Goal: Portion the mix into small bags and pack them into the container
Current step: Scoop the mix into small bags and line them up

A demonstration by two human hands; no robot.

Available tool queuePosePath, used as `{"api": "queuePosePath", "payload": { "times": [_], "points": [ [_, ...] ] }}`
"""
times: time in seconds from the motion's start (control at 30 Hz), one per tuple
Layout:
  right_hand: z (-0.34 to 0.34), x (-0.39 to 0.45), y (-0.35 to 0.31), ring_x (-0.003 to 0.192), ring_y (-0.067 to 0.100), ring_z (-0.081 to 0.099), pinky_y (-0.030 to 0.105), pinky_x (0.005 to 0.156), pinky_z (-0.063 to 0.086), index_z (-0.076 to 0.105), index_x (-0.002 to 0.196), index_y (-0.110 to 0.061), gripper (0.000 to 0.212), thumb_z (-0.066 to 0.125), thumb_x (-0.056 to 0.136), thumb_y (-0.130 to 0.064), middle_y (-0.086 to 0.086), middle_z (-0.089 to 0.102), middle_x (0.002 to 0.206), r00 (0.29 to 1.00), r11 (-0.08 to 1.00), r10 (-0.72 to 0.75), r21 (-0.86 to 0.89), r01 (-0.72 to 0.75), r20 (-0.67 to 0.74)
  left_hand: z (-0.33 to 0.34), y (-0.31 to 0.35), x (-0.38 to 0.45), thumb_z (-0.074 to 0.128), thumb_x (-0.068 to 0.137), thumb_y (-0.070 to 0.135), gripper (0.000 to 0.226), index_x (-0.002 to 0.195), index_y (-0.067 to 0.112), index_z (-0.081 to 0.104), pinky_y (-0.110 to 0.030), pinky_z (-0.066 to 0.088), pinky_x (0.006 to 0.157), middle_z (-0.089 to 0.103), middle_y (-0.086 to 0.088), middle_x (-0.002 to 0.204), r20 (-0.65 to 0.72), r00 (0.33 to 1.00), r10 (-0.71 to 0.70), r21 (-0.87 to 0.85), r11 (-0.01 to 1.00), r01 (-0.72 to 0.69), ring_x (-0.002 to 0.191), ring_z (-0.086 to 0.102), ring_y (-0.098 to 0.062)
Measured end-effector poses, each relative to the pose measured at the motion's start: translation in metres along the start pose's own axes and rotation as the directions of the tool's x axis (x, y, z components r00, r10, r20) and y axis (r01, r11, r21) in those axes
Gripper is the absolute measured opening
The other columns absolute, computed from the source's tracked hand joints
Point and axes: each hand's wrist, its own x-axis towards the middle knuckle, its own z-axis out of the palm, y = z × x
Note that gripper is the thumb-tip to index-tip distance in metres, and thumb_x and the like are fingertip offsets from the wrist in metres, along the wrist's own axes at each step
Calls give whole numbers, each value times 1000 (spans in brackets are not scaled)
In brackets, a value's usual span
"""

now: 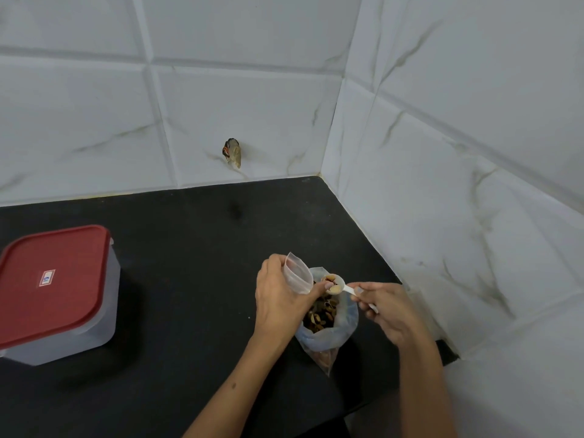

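The big bag of mix sits open on the dark worktop, right between the two hands and close to the tiled corner. Its mouth gapes upward, and nuts and dark dried bits show inside it. Well apart from it, off to the left, stands the container — a frosted square tub with its red lid shut on top.

The left hand hovers just above the left edge of the big bag. Its fingers are curled in and pinch a small bag, clear and empty-looking, holding it upright with the mouth spread open toward the right. The thumb tip reaches across toward the spoon.

The right hand is closed around the handle of a white plastic spoon, gripped between thumb and fingertips. The bowl of the spoon carries a small heap of mix — a couple of pale nuts and something dark — and it rests right at the mouth of the small bag, touching or nearly touching the left thumb, directly over the big bag.

Both forearms come up from the lower edge of the view, bare, angled inward so the hands meet over the bag. The left wrist bends a little to the right; the right wrist is turned so the knuckles face up and the spoon points left.

On the wall tile behind, low down, there is a small brownish hole or chip.
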Motion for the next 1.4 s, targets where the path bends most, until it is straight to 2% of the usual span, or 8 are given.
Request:
{"api": "queuePosePath", "payload": {
  "times": [0.2,0.37,0.47,0.6,0.83,1.0,1.13,1.4],
  "points": [
    [-4,-30,-28,71,10,53,21,61,41,71,98,-14,21,53,92,-4,6,68,84,975,979,-200,23,203,-99,1,12,0,82,68,40,54,103,27,42,-20,50,75,53,12,94,50,997,55,59,997,-58,88,56,-4],
    [16,-56,-44,77,-5,56,10,67,39,71,95,-29,22,59,90,-11,-19,65,85,833,797,-548,-351,491,-78,2,23,-1,82,67,36,52,100,29,43,-20,53,69,57,12,93,83,997,-2,-39,999,6,84,58,-1],
    [28,-63,-48,83,-3,56,3,70,39,71,107,-21,23,56,92,-13,-10,67,100,738,630,-673,-556,541,-45,1,27,0,83,65,37,54,102,28,46,-23,54,69,60,12,94,94,994,-50,-121,991,61,86,60,-2],
    [36,-72,-53,90,31,60,36,79,45,73,100,-5,30,51,84,8,17,66,95,628,496,-778,-586,641,28,-1,29,2,82,68,33,51,104,25,47,-13,46,62,59,13,93,106,992,-63,-185,979,82,84,59,0],
    [41,-71,-53,86,32,57,32,74,39,74,87,-1,30,55,74,19,17,65,89,580,408,-811,-630,660,83,-4,29,3,77,73,27,41,101,24,47,-6,43,54,57,13,83,94,994,-61,-235,969,82,71,57,7],
    [48,-49,-53,97,31,63,33,78,48,70,102,-2,22,58,84,-2,19,68,106,659,401,-748,-738,542,78,-5,29,5,81,70,28,50,103,26,44,-5,41,57,53,18,88,73,996,-42,-242,968,59,80,54,4],
    [47,-58,-56,82,26,66,25,69,45,76,88,-8,17,64,76,-12,9,71,87,564,327,-823,-758,565,65,-7,26,7,80,72,19,45,101,21,47,-1,41,58,53,16,85,72,997,-19,-253,967,37,75,54,13],
    [44,-59,-46,83,9,63,15,75,45,75,98,-17,18,63,87,-10,-1,72,94,596,490,-802,-606,627,-32,-9,23,8,82,70,30,46,102,21,50,-3,42,59,58,13,90,53,998,-35,-284,958,48,80,57,7]
  ]
}}
